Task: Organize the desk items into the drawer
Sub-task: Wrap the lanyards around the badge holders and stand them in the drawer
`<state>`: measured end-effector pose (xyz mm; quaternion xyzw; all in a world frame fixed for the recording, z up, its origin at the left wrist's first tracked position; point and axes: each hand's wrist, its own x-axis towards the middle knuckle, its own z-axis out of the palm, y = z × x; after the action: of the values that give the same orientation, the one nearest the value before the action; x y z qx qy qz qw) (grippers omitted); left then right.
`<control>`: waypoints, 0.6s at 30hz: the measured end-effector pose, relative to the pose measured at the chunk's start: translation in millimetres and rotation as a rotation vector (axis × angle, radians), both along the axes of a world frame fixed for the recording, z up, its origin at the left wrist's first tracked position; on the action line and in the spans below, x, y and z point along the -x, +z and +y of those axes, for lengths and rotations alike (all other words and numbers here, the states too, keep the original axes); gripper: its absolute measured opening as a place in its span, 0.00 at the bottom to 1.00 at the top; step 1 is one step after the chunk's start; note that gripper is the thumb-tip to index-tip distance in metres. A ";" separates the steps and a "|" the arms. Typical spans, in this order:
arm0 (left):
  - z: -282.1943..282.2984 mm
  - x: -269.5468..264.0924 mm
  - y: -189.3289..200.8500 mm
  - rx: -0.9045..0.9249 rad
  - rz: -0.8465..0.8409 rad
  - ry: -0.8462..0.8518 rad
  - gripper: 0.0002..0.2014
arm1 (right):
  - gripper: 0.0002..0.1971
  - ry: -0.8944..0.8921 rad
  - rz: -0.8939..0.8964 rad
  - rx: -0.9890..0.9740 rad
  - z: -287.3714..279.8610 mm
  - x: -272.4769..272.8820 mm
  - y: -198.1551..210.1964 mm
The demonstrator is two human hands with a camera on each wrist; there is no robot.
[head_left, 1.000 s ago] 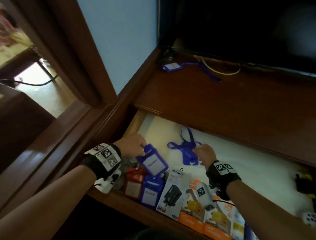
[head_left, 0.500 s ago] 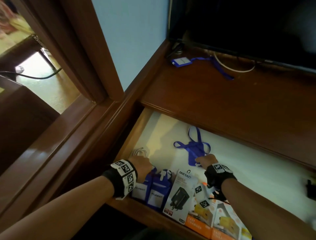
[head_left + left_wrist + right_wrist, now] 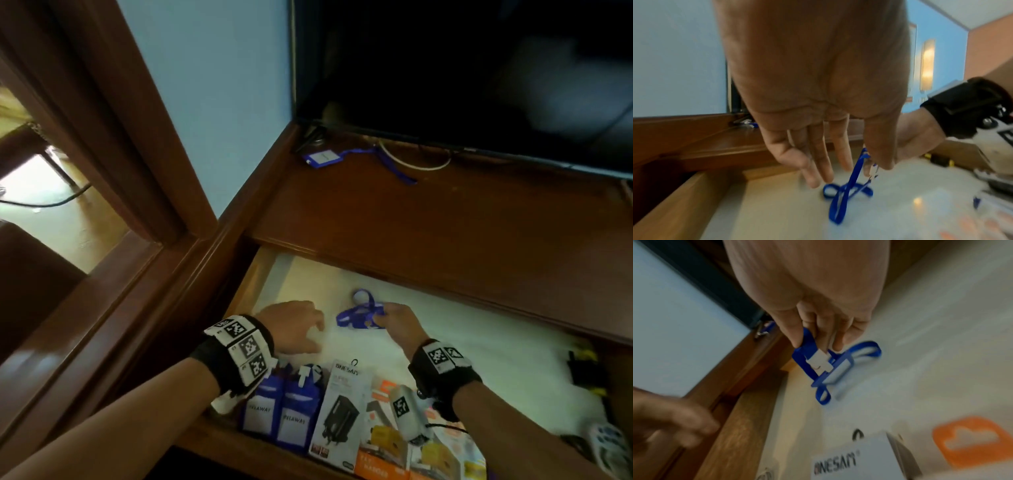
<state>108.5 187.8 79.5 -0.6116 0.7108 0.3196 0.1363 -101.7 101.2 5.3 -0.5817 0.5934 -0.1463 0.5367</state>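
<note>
The right hand (image 3: 395, 323), seen in the middle of the head view, is closed in a pinch on a blue lanyard (image 3: 358, 313), its white clip gripped between thumb and fingertips (image 3: 797, 337) in the right wrist view. The strap's loops are trailed down onto the pale floor of the open drawer (image 3: 479, 349). The left hand (image 3: 294, 327) is held just left of the lanyard with fingers (image 3: 818, 162) straight and spread, nothing grasped. Along the drawer's front edge, at the bottom of the frame, two blue tag packets (image 3: 277, 407), a white charger box (image 3: 342, 407) and orange boxes (image 3: 383, 455) are lined up side by side. A second blue tag (image 3: 320, 159) with its strap is seen on the wooden desk top (image 3: 445, 233), upper centre, below a dark screen (image 3: 462, 68).
</note>
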 end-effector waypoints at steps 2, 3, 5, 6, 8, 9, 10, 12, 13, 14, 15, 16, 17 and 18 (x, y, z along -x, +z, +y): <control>-13.7 16.0 12.9 0.045 0.066 -0.002 0.23 | 0.10 0.008 -0.070 0.041 2.2 3.8 32.0; -19.5 24.6 18.4 0.077 0.089 -0.001 0.25 | 0.09 0.019 -0.115 0.042 2.9 6.0 49.3; -28.5 42.2 27.7 0.141 0.134 0.012 0.29 | 0.07 0.053 -0.160 0.057 3.2 11.6 80.3; -31.8 51.6 32.3 0.165 0.161 0.020 0.31 | 0.06 0.061 -0.145 0.078 2.7 15.4 93.6; -36.3 69.9 42.5 0.192 0.241 0.031 0.36 | 0.08 0.027 -0.115 0.128 1.3 25.7 116.8; -37.8 78.7 47.8 0.195 0.298 0.045 0.38 | 0.09 -0.008 -0.107 0.148 -0.3 31.1 126.7; -39.3 87.1 53.3 0.198 0.361 0.066 0.39 | 0.09 -0.042 -0.108 0.164 -0.7 36.0 137.8; -43.7 103.1 63.7 0.224 0.476 0.101 0.39 | 0.11 -0.116 -0.105 0.208 -0.1 46.1 160.6; -46.0 111.3 69.5 0.244 0.525 0.108 0.39 | 0.11 -0.151 -0.100 0.238 0.0 51.3 170.8; -49.2 118.6 74.2 0.258 0.568 0.119 0.37 | 0.10 -0.178 -0.100 0.268 0.6 56.5 181.0; -52.0 126.4 80.0 0.270 0.612 0.128 0.35 | 0.09 -0.204 -0.103 0.298 0.7 62.3 190.1; -56.0 133.6 84.4 0.283 0.647 0.138 0.32 | 0.08 -0.227 -0.108 0.322 1.6 68.2 199.7; -59.8 141.0 90.2 0.303 0.672 0.143 0.29 | 0.07 -0.251 -0.128 0.339 1.6 74.7 207.5; -64.3 148.2 96.1 0.329 0.684 0.142 0.26 | 0.07 -0.276 -0.159 0.349 1.6 81.6 215.4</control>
<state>-39.7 123.5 175.6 -0.5312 0.7128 0.3954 -0.2312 -183.3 102.8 220.7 -0.5657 0.5890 -0.3641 0.4478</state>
